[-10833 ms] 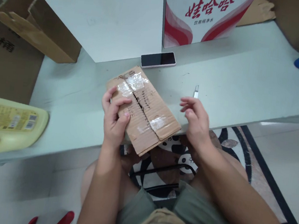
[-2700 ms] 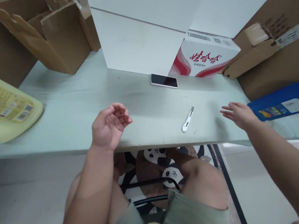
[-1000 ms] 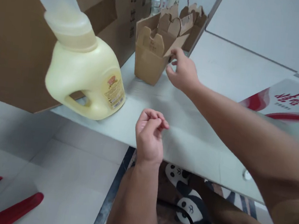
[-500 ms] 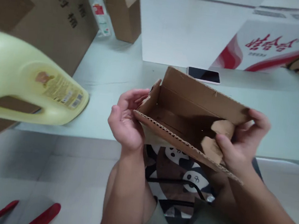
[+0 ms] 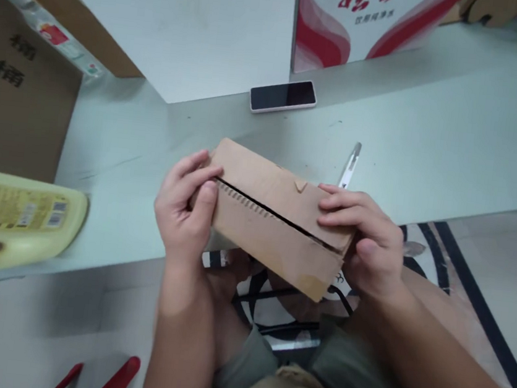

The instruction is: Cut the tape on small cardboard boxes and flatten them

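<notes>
A small brown cardboard box (image 5: pixel 274 221) is held over the near edge of the pale table (image 5: pixel 431 151), its two top flaps folded together with a dark seam between them. My left hand (image 5: pixel 182 207) grips the box's left end, fingers curled over the flap and thumb on the front. My right hand (image 5: pixel 365 237) clasps the right end, fingers pressing down on the top flap. A small white utility knife (image 5: pixel 349 165) lies on the table just behind my right hand.
A phone (image 5: pixel 283 95) lies face up further back. A red-and-white carton (image 5: pixel 353 18) stands behind it. A yellow jug (image 5: pixel 12 222) lies at the left edge, with large brown cartons (image 5: pixel 12 97) behind it. Red strips (image 5: pixel 119 377) lie on the floor.
Half a second ago the box was open with its flaps apart; now the flaps are folded shut and both hands press them down. Earlier my right hand took this box from the left.
</notes>
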`<state>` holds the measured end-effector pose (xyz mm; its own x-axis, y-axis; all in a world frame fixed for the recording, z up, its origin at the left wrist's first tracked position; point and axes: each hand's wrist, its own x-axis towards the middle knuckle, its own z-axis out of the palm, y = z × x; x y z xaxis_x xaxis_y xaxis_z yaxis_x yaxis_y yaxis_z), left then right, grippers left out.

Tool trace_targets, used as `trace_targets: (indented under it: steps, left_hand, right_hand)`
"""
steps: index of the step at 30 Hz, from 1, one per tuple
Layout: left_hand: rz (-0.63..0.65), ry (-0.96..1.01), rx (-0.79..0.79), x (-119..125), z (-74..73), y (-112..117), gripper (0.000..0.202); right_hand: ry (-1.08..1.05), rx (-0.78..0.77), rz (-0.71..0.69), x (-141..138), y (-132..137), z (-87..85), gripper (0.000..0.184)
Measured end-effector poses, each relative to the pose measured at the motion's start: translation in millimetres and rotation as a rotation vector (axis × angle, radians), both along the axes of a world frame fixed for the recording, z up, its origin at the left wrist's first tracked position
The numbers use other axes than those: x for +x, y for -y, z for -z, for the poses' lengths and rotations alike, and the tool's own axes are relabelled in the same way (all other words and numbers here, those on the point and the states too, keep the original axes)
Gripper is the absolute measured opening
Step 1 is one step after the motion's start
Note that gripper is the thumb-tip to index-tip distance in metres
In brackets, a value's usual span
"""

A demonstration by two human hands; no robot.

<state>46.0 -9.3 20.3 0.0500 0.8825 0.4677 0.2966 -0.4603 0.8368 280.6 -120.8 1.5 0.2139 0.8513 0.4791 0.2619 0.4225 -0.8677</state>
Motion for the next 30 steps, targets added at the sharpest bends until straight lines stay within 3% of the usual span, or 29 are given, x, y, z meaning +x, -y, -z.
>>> trace_targets:
  steps: [4,7,8,10,12,14,16,20,24,27,28,30]
  left_hand:
    - [-0.065,0.081,-0.014,-1,3.2,-5,0.013]
    - [-0.167,0.241,-0.08,-5,4.1,-10,0.014]
    - [-0.222,0.296,-0.102,-7,3.7,-13,0.013]
    - [-0.347,0.403,-0.132,-13,2.9,-18,0.012]
    - [-0.392,0.486,-0.211,-19,3.4,-21,0.014]
    - [-0.318,0.537,-0.379,-24,6.5,-22,0.021]
    - [-0.15,0.518,-0.625,-24,12.6,-18,0.034]
    - [0.2,0.333,-1.003,-14,30.2,-3,0.076]
    - [0.482,0.086,-1.224,-6,38.3,10,0.083]
    - [0.597,-0.191,-1.204,-9,31.1,10,0.076]
    - [0.552,-0.234,-1.13,-10,27.4,8,0.069]
    - [0.275,-0.155,-0.875,-11,20.4,3,0.047]
  right_hand:
    - [-0.123,-0.098,0.113,3,-3,12.4,0.049]
    - [-0.201,-0.298,0.241,5,-12,19.3,0.047]
    - [-0.213,-0.392,0.214,5,-14,20.0,0.049]
    - [-0.231,-0.533,0.026,4,-17,18.7,0.061]
    - [-0.212,-0.486,-0.207,1,-17,14.7,0.069]
    - [-0.123,-0.309,-0.318,-4,-15,10.3,0.068]
    - [0.013,-0.176,-0.303,-8,-13,7.2,0.067]
    - [0.187,-0.059,-0.181,-9,-11,5.6,0.063]
    - [0.153,0.025,0.018,0,-10,4.3,0.044]
    - [0.153,0.001,0.133,4,-8,3.8,0.034]
    - [0.169,0.003,0.139,4,-8,4.2,0.032]
    - [0.194,0.051,0.106,1,-8,5.3,0.029]
